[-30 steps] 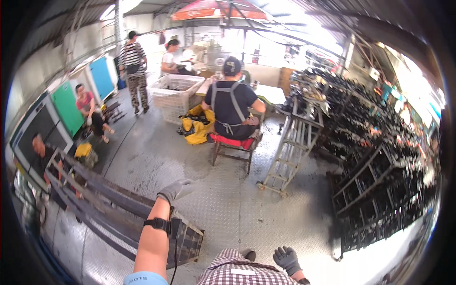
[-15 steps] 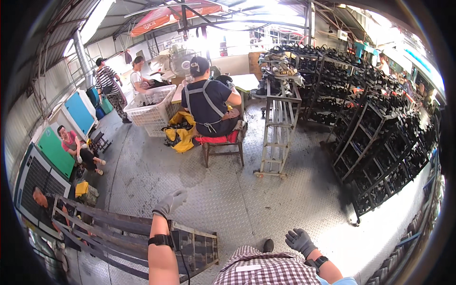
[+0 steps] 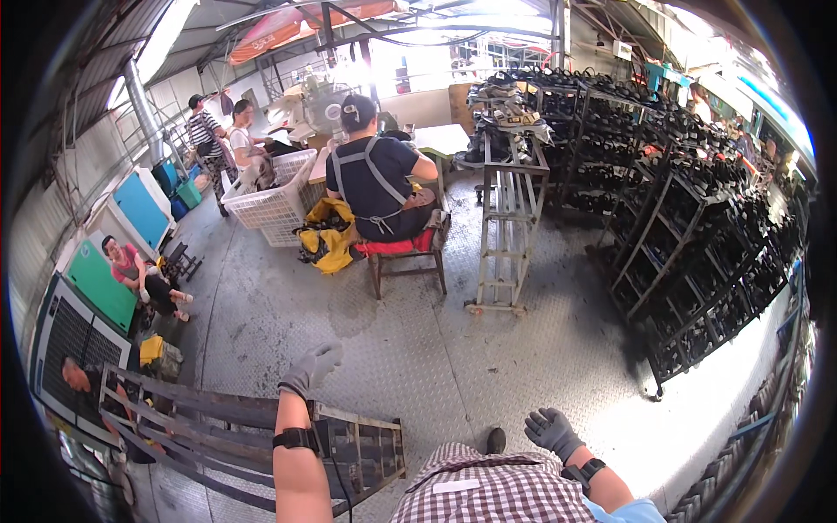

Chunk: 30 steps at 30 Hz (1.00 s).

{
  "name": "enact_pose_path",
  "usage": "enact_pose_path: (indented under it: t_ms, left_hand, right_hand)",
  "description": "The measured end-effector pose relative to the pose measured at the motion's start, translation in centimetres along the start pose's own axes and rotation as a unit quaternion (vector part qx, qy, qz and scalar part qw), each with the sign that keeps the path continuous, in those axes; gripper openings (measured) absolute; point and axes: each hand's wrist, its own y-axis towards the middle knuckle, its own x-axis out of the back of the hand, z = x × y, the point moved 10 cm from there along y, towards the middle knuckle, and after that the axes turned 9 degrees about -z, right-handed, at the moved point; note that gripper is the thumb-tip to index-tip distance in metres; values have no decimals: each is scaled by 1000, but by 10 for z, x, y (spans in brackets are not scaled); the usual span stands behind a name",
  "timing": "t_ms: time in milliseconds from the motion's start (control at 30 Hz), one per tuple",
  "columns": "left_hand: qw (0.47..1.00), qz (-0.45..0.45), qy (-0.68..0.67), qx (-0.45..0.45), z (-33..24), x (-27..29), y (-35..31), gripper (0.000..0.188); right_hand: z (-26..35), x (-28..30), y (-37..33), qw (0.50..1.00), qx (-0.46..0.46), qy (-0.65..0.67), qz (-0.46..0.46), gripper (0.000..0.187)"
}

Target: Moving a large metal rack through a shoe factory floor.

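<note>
Both my hands wear grey work gloves and hold nothing. Stretched forward over the floor, my left hand (image 3: 311, 368) has its fingers extended, beside the upper end of a low dark metal rack (image 3: 357, 440). My right hand (image 3: 554, 433) hovers at the lower right of my checked apron (image 3: 497, 492), fingers apart and touching nothing. Beneath it lies the textured metal floor (image 3: 418, 375). A dark band sits on each wrist, and a cable hangs from the left one.
Tall dark racks (image 3: 689, 235) of black sandals fill the right side. Ahead, a narrow metal rack (image 3: 506, 235) carries more footwear. A person on a chair (image 3: 410, 261) works at a table, beside a white basket (image 3: 270, 205) and yellow bag (image 3: 331, 244). Other people are at left.
The view has shifted slightly. The person in stripes now stands closer to the one in white behind the basket. My hands keep nearly the same pose, still empty.
</note>
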Motion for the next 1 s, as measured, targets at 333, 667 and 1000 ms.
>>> enact_pose_path:
  t_ms: [333, 667, 1000]
  left_hand:
    - [1000, -10, 9, -14, -17, 1, -11, 55]
    - [1000, -15, 16, -15, -15, 2, -10, 55]
    - [1000, 2, 31, 2, -19, -2, -15, 62]
  right_hand:
    - [4, 1, 0, 1000, 5, 6, -13, 42]
    - [3, -3, -1, 1000, 8, -8, 0, 46]
    - [2, -4, -6, 1000, 9, -17, 0, 49]
